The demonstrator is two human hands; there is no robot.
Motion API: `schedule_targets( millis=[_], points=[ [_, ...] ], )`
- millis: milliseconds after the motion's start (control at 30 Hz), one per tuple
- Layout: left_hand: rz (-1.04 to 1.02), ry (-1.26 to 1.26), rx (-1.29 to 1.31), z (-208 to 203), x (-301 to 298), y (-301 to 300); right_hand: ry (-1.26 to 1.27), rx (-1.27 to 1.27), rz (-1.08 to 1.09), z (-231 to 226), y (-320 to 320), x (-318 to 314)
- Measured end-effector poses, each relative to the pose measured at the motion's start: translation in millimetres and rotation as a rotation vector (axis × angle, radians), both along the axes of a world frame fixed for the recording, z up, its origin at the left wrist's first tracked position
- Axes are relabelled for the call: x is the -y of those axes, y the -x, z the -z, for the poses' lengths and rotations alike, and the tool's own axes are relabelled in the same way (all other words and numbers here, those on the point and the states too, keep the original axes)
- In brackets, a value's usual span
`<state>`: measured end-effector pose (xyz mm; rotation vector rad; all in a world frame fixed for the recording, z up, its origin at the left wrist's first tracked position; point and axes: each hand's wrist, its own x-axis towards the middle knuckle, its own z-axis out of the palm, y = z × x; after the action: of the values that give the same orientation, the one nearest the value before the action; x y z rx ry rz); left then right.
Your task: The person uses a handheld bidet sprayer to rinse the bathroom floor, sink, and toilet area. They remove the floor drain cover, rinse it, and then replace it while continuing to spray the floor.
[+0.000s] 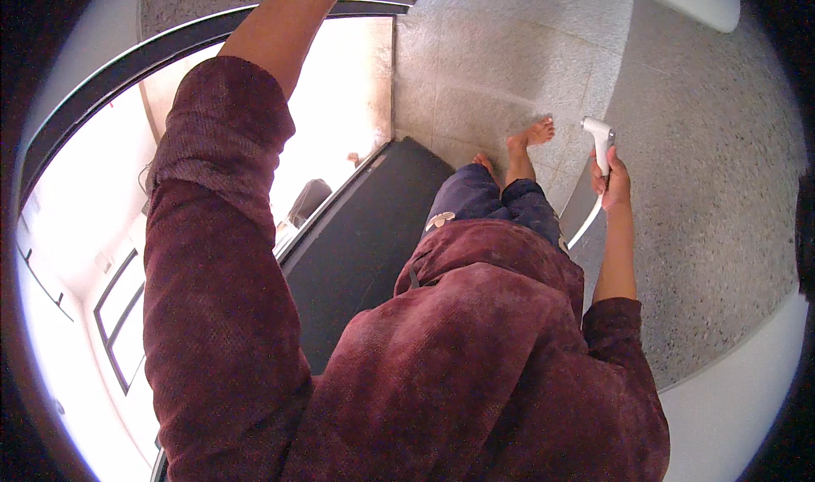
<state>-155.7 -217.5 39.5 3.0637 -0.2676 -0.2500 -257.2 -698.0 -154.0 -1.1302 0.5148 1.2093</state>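
Maroon top [441,346], long-sleeved, nearest. Left hand: beyond the upper border of the view, grip cannot be told. Right hand [618,180], closed around the handle of one white sprayer [604,136], its head pointing left; white hose [590,221] hanging below. Sprayer raised near the floor's right edge, against a speckled grey surface [713,210]. Dark slab [356,253], along the floor's left edge. Bare feet [536,132] on pale floor [501,53].
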Motion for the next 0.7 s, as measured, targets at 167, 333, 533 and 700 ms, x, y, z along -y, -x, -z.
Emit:
schedule_targets(
  millis=[167, 333, 533, 700],
  points=[
    [-0.001, -0.020, 0.009, -1, 3, -1, 0.072, 0.005, -0.164, 9, 2, -4],
    [-0.027, 0.018, -0.025, -1, -2, 0, 0.253, 0.074, -0.355, 4, 3, -6],
    [-0.012, -0.014, -0.055, 2, -27, -5, 0.683, 0.134, -0.175, -25, 2, 17],
    [-0.028, 0.039, -0.021, 5, -61, -3, 0.824, 0.174, -0.084, -32, 6, 19]
  ],
)
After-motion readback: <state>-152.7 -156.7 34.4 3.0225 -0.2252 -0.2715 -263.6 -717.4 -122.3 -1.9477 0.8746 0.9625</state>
